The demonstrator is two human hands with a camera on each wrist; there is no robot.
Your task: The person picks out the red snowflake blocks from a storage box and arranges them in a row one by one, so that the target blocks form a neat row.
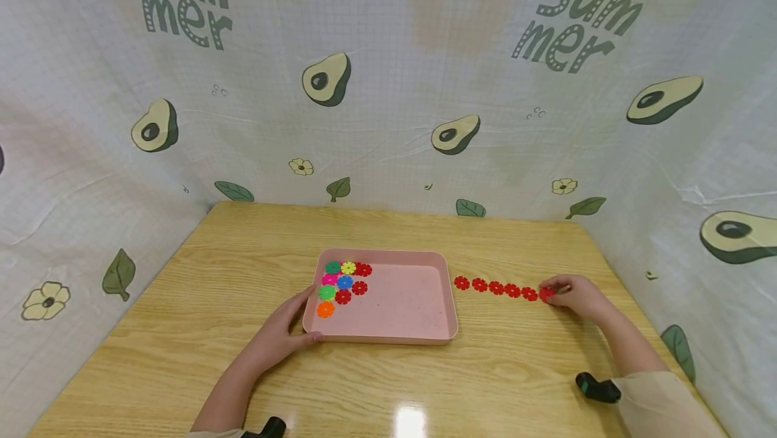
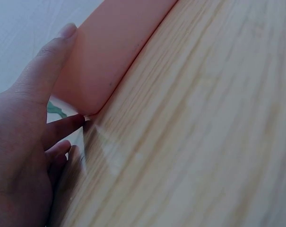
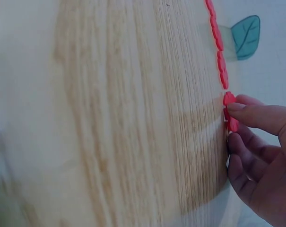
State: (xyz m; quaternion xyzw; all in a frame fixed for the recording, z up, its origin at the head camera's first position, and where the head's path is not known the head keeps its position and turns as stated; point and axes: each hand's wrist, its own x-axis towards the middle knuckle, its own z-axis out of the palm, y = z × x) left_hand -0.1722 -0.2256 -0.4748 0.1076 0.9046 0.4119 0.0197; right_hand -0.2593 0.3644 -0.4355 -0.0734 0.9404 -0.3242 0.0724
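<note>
My right hand [image 1: 572,295] pinches a red flower-shaped plastic disc [image 1: 546,294] between thumb and forefinger, at the right end of a row of several matching red discs [image 1: 496,287]. In the right wrist view, the thumb lies over the red disc [image 3: 231,111], close above the tabletop. At the left, my left hand [image 1: 280,330] rests against the near left corner of a shallow pink tray [image 1: 388,339]. Its thumb [image 2: 52,61] lies straight along the tray's front wall, and the other fingers touch the left side.
Inside the tray's left part lie loose discs: green [image 1: 327,292], yellow [image 1: 348,268], blue [image 1: 344,282], orange [image 1: 325,309], pink [image 1: 330,279] and red [image 1: 359,287]. The wooden table [image 1: 376,384] meets a printed cloth backdrop [image 1: 388,154] at the back and sides.
</note>
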